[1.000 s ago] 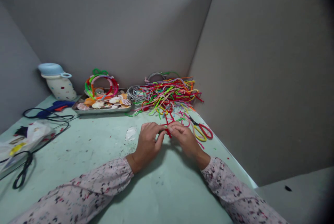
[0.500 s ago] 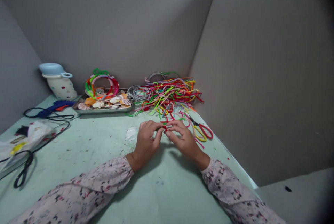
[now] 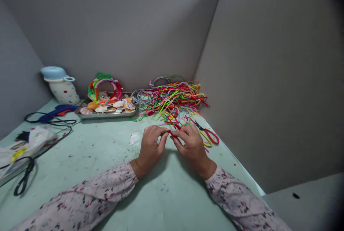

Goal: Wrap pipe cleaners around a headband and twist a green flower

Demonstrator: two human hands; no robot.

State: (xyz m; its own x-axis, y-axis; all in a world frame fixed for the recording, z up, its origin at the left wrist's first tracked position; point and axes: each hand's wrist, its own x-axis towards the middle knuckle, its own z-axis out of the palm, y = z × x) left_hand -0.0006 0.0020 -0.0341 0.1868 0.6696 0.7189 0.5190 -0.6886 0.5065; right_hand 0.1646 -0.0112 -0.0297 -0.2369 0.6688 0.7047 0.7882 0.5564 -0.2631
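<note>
My left hand point(image 3: 152, 146) and my right hand point(image 3: 190, 144) meet over the green table point(image 3: 113, 166), fingertips pinched together on a red pipe cleaner point(image 3: 172, 133). Both hands are closed around it, and most of its length is hidden between my fingers. Just behind the hands lies a heap of coloured pipe cleaners point(image 3: 173, 98). Red-and-yellow-handled scissors point(image 3: 207, 136) lie on the table right beside my right hand.
A metal tray point(image 3: 106, 113) of seashells with wrapped hoops point(image 3: 104, 88) stands at the back. A spotted white jug point(image 3: 61, 85), a blue glue gun point(image 3: 55, 112) with black cable, black scissors point(image 3: 23, 179) and a plastic bag point(image 3: 24, 145) sit at the left. Grey walls close in behind and right.
The red pipe cleaner has been gathered further into my fingertips. My right hand's fingers curled in over it and shifted slightly; my left hand stayed nearly still.
</note>
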